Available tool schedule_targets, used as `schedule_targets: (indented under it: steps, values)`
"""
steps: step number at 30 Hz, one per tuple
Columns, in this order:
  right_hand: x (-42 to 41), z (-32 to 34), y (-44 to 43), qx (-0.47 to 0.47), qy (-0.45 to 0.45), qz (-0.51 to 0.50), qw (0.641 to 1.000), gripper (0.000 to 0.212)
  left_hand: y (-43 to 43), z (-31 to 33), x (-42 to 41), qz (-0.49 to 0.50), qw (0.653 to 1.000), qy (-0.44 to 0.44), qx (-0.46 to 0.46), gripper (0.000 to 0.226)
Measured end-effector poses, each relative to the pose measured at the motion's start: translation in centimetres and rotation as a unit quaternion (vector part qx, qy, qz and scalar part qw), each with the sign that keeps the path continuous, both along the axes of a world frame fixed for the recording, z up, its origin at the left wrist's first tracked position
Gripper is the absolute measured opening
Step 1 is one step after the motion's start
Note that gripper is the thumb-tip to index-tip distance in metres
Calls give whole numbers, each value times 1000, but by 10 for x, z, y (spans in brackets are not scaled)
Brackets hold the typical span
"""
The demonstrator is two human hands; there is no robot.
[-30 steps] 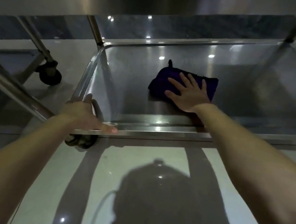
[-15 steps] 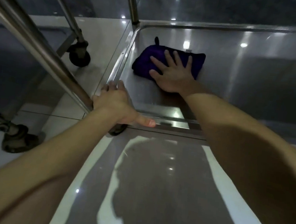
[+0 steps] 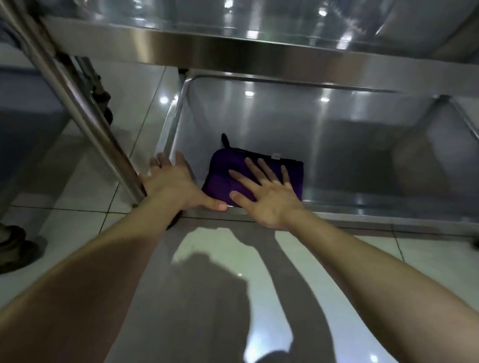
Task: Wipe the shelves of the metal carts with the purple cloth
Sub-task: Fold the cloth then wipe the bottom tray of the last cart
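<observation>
The folded purple cloth (image 3: 222, 170) lies in the lower shelf's (image 3: 353, 152) near-left corner. It looks soft, light and apt to bunch, so the right hand (image 3: 266, 197) presses it flat, fingers (image 3: 266, 172) straight and spread. The left hand (image 3: 173, 181) rests uncurled on the rim.

I've got the cloth (image 3: 224, 176) in deep plain purple, with one small white tag on it. The shelf (image 3: 339, 150) is silver-grey steel, speckled with white glints. The floor (image 3: 430, 269) is pale glossy tile with thin dark grout lines. The caster (image 3: 3, 251) is dull black.
</observation>
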State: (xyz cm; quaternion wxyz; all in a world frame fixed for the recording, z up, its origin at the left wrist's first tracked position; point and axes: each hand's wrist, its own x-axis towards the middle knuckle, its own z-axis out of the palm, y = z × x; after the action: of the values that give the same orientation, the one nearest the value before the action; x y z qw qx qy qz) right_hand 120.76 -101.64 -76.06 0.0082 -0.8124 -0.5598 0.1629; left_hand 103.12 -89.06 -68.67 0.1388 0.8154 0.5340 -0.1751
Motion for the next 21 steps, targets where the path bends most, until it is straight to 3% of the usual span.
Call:
schedule_targets:
  steps: [5, 8, 10, 12, 14, 17, 21]
  values:
    - [-8, 11, 17, -65, 15, -169, 983, 73, 3, 1, -5, -9, 1000, -18, 1, 181]
    - [8, 24, 6, -72, -69, -94, 991, 75, 4, -1, 0, -8, 1000, -16, -10, 183]
    - [31, 32, 0, -1, -125, -17, 992, 73, 7, -1, 5, -6, 1000, -7, -14, 182]
    - [52, 34, 2, 55, -135, 89, 985, 71, 8, -2, 8, -41, 999, 7, 11, 176]
    - [58, 24, 6, 43, -91, 162, 982, 70, 1, -1, 11, -81, 994, 1, 77, 169]
    - [52, 1, 11, 35, -24, 141, 989, 69, -16, 3, 27, -147, 983, -44, 102, 151]
    - [55, -8, 11, 60, -15, 102, 993, 72, -35, 19, 71, -133, 989, -61, -1, 176]
